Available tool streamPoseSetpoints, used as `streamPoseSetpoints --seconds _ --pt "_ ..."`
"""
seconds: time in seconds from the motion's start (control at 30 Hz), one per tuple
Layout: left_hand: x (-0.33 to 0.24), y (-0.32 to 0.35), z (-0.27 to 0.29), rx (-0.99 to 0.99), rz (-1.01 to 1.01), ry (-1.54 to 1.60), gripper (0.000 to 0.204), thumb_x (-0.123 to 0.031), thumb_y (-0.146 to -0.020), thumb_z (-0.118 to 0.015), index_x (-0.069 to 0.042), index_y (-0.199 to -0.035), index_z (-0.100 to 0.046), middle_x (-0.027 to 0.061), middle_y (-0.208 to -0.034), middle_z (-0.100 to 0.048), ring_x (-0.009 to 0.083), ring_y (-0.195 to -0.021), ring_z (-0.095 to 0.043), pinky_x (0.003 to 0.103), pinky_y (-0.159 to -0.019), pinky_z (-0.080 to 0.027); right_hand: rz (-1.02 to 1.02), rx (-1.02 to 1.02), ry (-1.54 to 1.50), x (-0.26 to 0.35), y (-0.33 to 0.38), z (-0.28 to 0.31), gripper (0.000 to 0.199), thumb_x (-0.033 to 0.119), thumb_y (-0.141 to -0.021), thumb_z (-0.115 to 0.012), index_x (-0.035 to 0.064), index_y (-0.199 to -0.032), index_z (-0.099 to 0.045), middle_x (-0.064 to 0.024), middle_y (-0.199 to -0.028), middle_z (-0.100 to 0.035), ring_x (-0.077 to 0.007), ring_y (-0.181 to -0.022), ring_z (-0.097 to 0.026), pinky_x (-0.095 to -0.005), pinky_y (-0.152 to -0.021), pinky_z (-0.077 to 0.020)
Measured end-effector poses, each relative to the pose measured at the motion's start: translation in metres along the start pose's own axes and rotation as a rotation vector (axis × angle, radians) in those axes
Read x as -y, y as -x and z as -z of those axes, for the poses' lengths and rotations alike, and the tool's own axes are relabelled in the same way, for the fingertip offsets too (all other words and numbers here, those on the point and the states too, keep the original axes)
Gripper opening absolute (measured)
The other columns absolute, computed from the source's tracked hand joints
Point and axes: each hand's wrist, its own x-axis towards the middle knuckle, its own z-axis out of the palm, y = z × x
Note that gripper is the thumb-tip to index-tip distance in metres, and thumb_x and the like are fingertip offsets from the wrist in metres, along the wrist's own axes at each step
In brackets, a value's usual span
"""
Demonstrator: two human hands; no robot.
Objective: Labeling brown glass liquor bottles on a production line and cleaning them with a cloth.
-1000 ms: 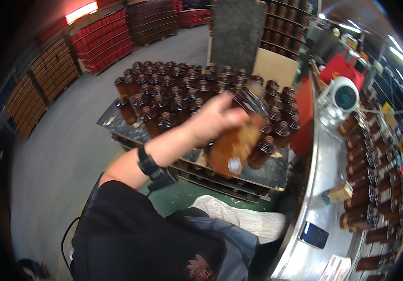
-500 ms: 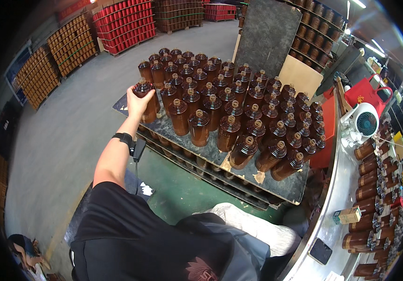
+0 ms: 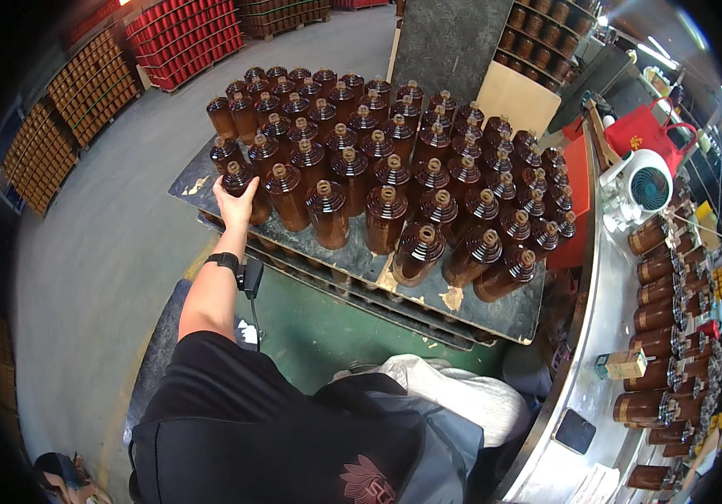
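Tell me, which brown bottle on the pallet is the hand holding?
The left hand grips the brown bottle at the pallet's near-left corner, the last one in the front row. The other bottles there stand untouched.

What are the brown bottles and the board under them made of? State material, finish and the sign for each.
Brown bottles: probably glazed ceramic, perhaps glass; glossy, with bright highlights on the ribbed shoulders. The left hand grips one at the near left corner.
Board: seemingly dark coated wood or fibreboard; matt, with pale chipped patches at the edges.
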Motion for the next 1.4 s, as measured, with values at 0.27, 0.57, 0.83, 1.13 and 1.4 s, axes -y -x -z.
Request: streamPoseSetpoints --seconds 0.27,0.57,0.83,1.13,1.4 --pt "0.016 -0.015 -0.005 0.012 -0.122 -0.166 0.092 -0.04 -0.063 -0.092 0.011 -0.126 -0.047 0.0233 -0.125 -0.052 0.031 -0.115 -0.053 0.041 -0.101 -0.043 0.302 -0.161 0.175 -0.057 -0.021 -0.019 0.023 0.006 -0.088 -0.072 -0.0083 -0.105 -0.069 -0.015 -0.098 -0.072 -0.0224 -0.087 -0.068 -0.0335 -0.079 -0.0566" --pt "0.032 -0.028 0.009 0.113 -0.04 -0.196 0.07 -0.034 -0.071 -0.087 0.006 -0.121 -0.06 0.0174 -0.12 -0.064 0.0278 -0.102 -0.063 0.039 -0.095 -0.048 0.223 -0.06 -0.063 -0.081 -0.021 -0.026 0.023 -0.006 -0.07 -0.069 -0.0048 -0.093 -0.065 -0.0103 -0.082 -0.061 -0.0209 -0.075 -0.058 -0.0285 -0.071 -0.0447" --pt "-0.109 -0.039 0.065 -0.04 -0.385 -0.101 0.061 -0.032 -0.075 -0.086 0.01 -0.112 -0.06 0.0198 -0.109 -0.066 0.0276 -0.096 -0.066 0.04 -0.088 -0.051 0.17 -0.128 -0.081 -0.082 -0.024 -0.014 0.023 -0.004 -0.069 -0.071 -0.0029 -0.091 -0.067 -0.0094 -0.08 -0.061 -0.0212 -0.073 -0.057 -0.029 -0.069 -0.0439" --pt "-0.288 0.018 0.029 0.056 -0.586 0.111 0.075 -0.031 -0.076 -0.084 0.002 -0.131 -0.046 0.0155 -0.122 -0.057 0.0255 -0.112 -0.058 0.036 -0.1 -0.043 0.231 -0.021 -0.138 -0.087 -0.011 -0.01 0.019 -0.001 -0.071 -0.069 -0.0042 -0.089 -0.065 -0.0092 -0.079 -0.059 -0.0203 -0.076 -0.055 -0.0295 -0.071 -0.0421" --pt "-0.491 0.18 -0.127 1.057 -0.583 0.797 0.077 -0.024 -0.068 -0.088 0.0 -0.128 -0.046 0.0111 -0.116 -0.06 0.0211 -0.106 -0.058 0.035 -0.095 -0.047 0.169 0.562 -0.329 -0.042 0.008 -0.109 0.026 0.012 -0.07 -0.085 -0.0011 -0.088 -0.072 -0.0082 -0.074 -0.066 -0.0194 -0.068 -0.064 -0.0303 -0.062 -0.0486"
